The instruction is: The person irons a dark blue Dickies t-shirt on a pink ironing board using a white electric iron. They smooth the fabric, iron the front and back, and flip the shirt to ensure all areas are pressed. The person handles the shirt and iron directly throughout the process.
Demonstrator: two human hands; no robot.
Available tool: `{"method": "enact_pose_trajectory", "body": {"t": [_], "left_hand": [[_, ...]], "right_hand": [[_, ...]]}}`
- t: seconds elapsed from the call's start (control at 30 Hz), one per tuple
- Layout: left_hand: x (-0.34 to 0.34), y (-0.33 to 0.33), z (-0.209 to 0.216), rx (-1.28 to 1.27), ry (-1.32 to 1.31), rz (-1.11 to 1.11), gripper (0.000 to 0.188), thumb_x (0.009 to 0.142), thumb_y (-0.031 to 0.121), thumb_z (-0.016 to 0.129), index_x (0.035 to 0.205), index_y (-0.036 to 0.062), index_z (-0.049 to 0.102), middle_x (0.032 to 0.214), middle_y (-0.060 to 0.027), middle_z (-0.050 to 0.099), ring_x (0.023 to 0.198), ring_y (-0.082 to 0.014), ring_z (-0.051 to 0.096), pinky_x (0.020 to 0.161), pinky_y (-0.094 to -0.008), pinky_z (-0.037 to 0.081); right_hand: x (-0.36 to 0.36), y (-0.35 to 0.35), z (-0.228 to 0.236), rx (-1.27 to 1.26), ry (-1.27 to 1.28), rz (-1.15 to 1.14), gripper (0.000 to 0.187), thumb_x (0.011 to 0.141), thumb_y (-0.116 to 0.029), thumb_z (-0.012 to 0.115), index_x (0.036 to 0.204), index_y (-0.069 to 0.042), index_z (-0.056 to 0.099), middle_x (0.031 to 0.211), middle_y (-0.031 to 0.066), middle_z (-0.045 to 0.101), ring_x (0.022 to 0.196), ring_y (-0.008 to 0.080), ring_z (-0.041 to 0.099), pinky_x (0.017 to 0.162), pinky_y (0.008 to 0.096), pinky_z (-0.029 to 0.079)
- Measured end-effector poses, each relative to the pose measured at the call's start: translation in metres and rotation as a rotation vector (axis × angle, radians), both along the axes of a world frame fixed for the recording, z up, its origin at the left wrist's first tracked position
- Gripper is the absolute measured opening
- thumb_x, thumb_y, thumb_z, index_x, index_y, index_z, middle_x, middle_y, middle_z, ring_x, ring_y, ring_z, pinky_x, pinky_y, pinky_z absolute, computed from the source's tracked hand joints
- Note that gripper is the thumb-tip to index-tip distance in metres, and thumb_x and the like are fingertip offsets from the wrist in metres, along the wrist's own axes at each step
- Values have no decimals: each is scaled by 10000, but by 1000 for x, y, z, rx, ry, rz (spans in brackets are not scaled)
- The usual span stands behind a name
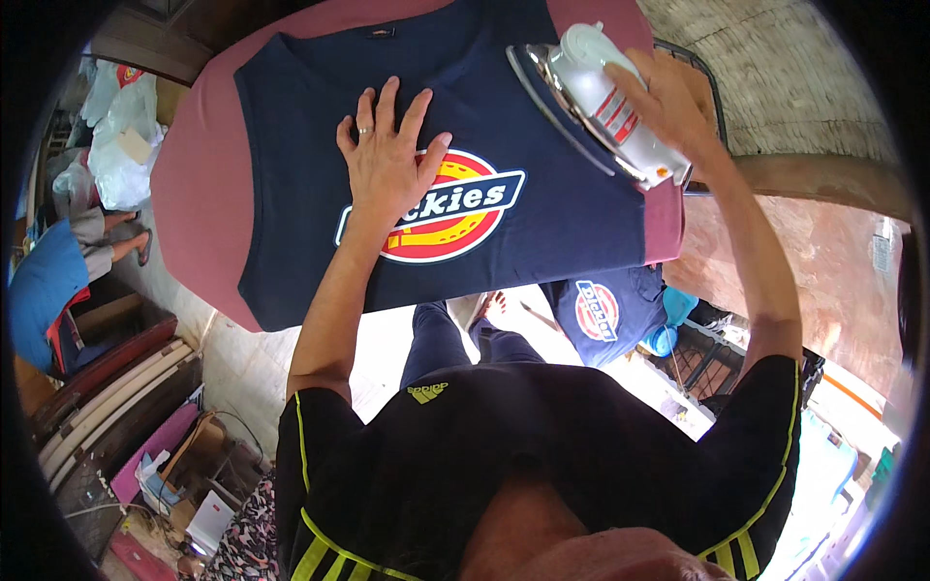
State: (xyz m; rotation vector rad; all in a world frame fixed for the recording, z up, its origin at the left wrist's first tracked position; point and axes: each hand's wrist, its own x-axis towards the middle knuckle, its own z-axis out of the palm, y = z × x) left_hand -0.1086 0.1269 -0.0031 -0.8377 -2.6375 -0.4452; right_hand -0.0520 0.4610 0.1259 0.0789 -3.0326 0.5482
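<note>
A dark navy sleeveless shirt (310, 223) lies spread over a board with a dusty-pink cover (199, 194). Its front carries a red, yellow and white printed emblem (455, 247). My left hand (387, 165) rests on the shirt with fingers spread, partly over the emblem's left side; a ring is on one finger. At the board's right side, my right hand (664, 102) is wrapped around a white clothes iron (605, 97) with a silver base. The iron looks tilted, its base edge toward the left. Whether it touches the cloth, I cannot tell.
Another navy shirt (605, 315) with a similar emblem hangs below the board's right end. Plastic bags (126, 136) stand at far left, near a person's bare leg (131, 247). Boxes and papers (203, 484) clutter the lower left. A wooden surface (775, 261) lies right.
</note>
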Motion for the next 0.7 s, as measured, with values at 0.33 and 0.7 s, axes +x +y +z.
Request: {"method": "enact_pose_trajectory", "body": {"t": [0.33,0.7], "left_hand": [[3,1,8,-15,-61,-10,562,944,480,555,1447,233,505,1563,-134,371,1446,-379,306,1116,-623,210],[2,2,8,-34,-40,-46,564,955,520,537,1447,246,501,1554,-140,367,1425,-382,313,1087,-607,233]], "right_hand": [[-40,-57,-1,-74,104,-118,406,996,-397,567,1116,-13,618,877,242,675,800,385,668,718,433,516],[-108,-71,7,-204,-6,-93,458,989,-397,493,1110,25,624,1040,310,659,968,477,644,846,539,514]]}}
